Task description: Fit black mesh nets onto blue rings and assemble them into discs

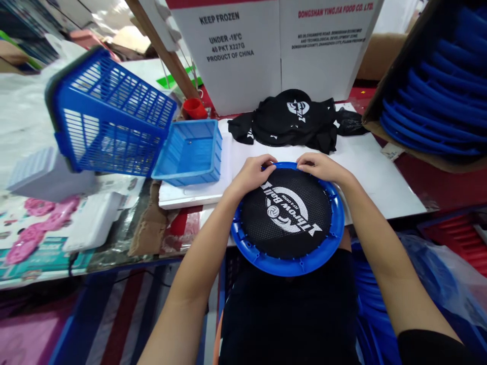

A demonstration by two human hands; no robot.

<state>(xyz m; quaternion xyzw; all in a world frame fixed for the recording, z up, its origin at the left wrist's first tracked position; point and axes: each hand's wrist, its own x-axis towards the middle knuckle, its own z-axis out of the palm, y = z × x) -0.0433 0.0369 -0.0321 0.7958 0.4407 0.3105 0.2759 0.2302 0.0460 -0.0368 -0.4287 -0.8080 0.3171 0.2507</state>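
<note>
A round blue plastic ring (pixel 239 238) with a black mesh disc (pixel 258 215) across its middle lies in front of me, partly over the table's front edge and my lap. White "Throw Ball" lettering is printed on the mesh. My left hand (pixel 254 175) pinches the far rim just left of its top. To the right of that spot, my right hand (pixel 317 166) grips the same rim with bent fingers. Beyond the ring, a pile of black printed mesh discs (pixel 274 121) rests on the white work surface.
A light blue tray (pixel 216 165) stands left of the ring, beside a tilted blue basket (pixel 114 96). Behind the mesh pile rises a white carton (pixel 243 76). At the right, a box holds stacked blue rings (pixel 429 111). Pink plastic parts (pixel 41 223) lie far left.
</note>
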